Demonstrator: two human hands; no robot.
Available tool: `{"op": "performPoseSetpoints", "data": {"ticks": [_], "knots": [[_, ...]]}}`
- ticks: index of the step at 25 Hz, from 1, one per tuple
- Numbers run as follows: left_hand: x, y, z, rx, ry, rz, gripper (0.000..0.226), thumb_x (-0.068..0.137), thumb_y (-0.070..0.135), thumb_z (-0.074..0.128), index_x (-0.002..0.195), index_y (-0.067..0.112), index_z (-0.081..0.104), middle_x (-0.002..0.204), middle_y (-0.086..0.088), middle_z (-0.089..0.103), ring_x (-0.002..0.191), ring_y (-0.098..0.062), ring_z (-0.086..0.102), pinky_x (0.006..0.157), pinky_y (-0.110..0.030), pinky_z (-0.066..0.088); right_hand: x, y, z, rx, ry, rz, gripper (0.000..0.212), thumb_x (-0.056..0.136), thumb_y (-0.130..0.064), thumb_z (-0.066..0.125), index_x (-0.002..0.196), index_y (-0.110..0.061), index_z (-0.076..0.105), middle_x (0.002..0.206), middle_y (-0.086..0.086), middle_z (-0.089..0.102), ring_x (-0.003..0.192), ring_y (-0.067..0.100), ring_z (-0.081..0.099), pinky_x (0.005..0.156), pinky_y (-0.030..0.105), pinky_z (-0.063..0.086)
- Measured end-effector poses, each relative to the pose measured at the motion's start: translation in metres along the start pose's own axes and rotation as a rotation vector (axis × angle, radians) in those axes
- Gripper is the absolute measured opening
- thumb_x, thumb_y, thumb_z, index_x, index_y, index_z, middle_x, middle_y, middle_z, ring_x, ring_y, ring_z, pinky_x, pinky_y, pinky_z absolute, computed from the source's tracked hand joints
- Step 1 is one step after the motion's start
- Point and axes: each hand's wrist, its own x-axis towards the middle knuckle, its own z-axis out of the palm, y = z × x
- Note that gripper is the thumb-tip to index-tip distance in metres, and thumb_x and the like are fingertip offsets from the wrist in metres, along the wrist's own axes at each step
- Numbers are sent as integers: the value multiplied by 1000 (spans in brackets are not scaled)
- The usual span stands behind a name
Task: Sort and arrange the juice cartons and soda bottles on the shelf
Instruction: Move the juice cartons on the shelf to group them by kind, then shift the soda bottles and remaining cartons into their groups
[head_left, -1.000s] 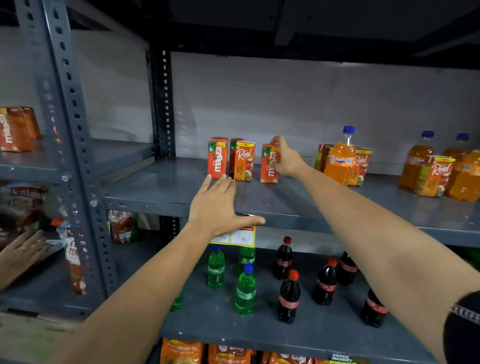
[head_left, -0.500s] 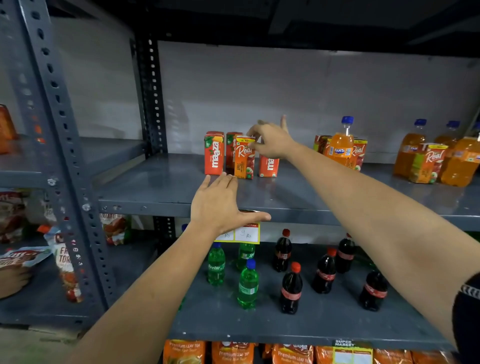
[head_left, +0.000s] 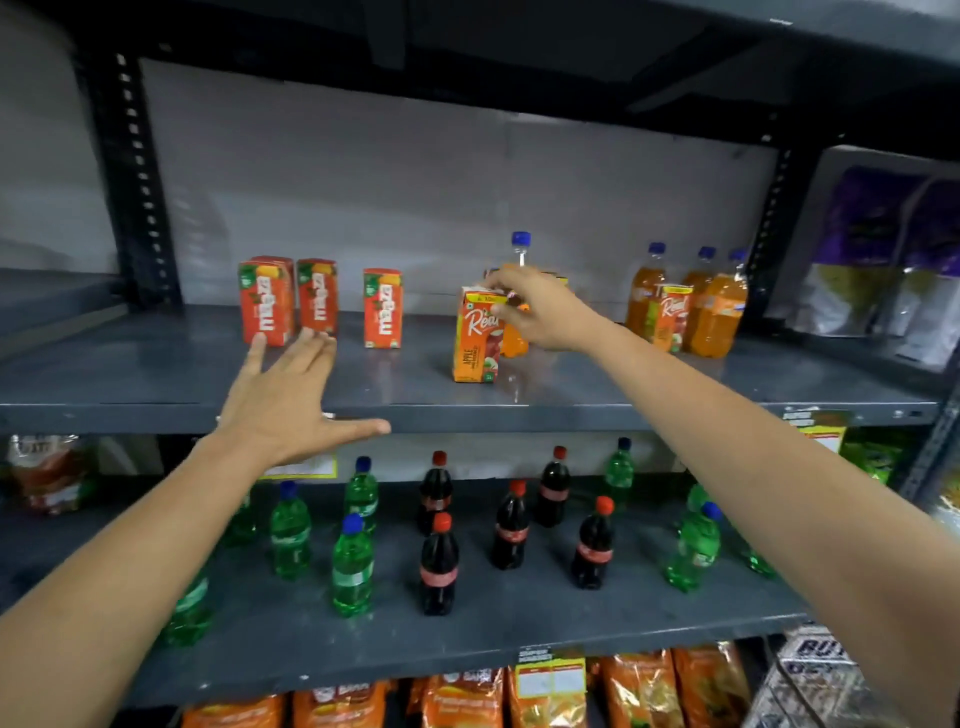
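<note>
My right hand (head_left: 540, 306) grips the top of an orange Real apple carton (head_left: 475, 343), which stands on the grey upper shelf (head_left: 156, 374) right of centre. Behind it is an orange soda bottle (head_left: 519, 254) with a blue cap, mostly hidden by the hand. Three red Maaza cartons (head_left: 266, 301) (head_left: 318, 296) (head_left: 383, 307) stand to the left. My left hand (head_left: 291, 405) lies flat and open on the shelf's front edge, fingertips just short of the Maaza cartons. At the right, three orange soda bottles (head_left: 714, 312) stand around another Real carton (head_left: 672, 317).
On the lower shelf (head_left: 493, 629) stand several green bottles (head_left: 352, 566) and dark cola bottles (head_left: 439, 569). Orange packets (head_left: 462, 699) fill the level beneath. Purple-and-white bags (head_left: 883, 249) stand beyond the upright post (head_left: 769, 218) at right. Another upright (head_left: 135, 171) bounds the left.
My right hand took a Real carton out of the Maaza group and carried it right, next to the orange soda bottle. The view shifted right. My left hand stayed on the shelf edge.
</note>
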Motion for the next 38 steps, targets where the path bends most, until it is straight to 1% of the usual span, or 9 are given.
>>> {"op": "performPoseSetpoints", "data": {"ticks": [3,8,11,19,22,25,29,34,38], "knots": [[8,62,-3,-3,-10,59,138,49,102,4,150,10,14,160,-2,14,147,-13,3,117,-49,-11,-24,44,-23,-20,-22,37,37,92,-16,53,127,-5,50,129,18,56,115,31,54,99,41,42],[41,154,0,-29,-21,69,138,47,102,1,151,11,9,161,-3,9,147,-14,-2,117,-50,-11,-33,97,-32,14,-17,118,35,92,-16,53,127,-10,48,128,16,53,107,30,60,84,43,56],[49,166,6,-34,9,16,138,49,102,4,151,11,11,161,-2,9,147,-13,-2,118,-50,-5,-17,117,-23,-77,-22,128,36,93,-17,51,128,-11,47,128,18,52,109,30,57,92,41,49],[49,165,11,-27,70,-27,136,50,103,9,150,11,18,160,-2,17,147,-13,4,120,-47,2,24,142,-1,35,-39,179,38,92,-14,51,130,-10,47,129,19,54,108,31,60,88,41,53],[49,165,9,-20,71,-21,136,50,103,7,150,11,20,159,-1,19,147,-13,5,120,-47,2,29,148,-9,-2,-32,184,44,85,-27,61,126,-16,52,133,12,53,119,27,52,95,39,45],[49,165,10,-19,79,-18,135,51,102,8,150,11,20,159,-2,20,147,-13,5,120,-46,3,38,129,-16,36,56,135,64,75,-48,63,130,-17,48,136,8,51,125,25,47,98,41,42],[48,165,11,-28,97,-16,134,54,102,11,149,9,21,159,-3,21,147,-14,6,120,-47,5,50,86,-7,54,81,171,79,65,-70,59,121,-16,51,111,5,62,99,23,58,79,38,50],[48,165,10,-18,75,-29,133,53,102,9,149,10,22,158,-2,22,147,-14,6,119,-48,6,52,77,2,156,115,208,49,73,-45,68,106,-11,55,98,7,61,90,23,60,64,32,47],[47,167,6,-13,38,-28,133,53,101,8,150,11,18,160,-1,17,147,-13,3,119,-47,2,42,79,-8,168,85,177,42,74,-47,68,92,-11,56,86,5,58,79,20,57,62,30,47]]}}
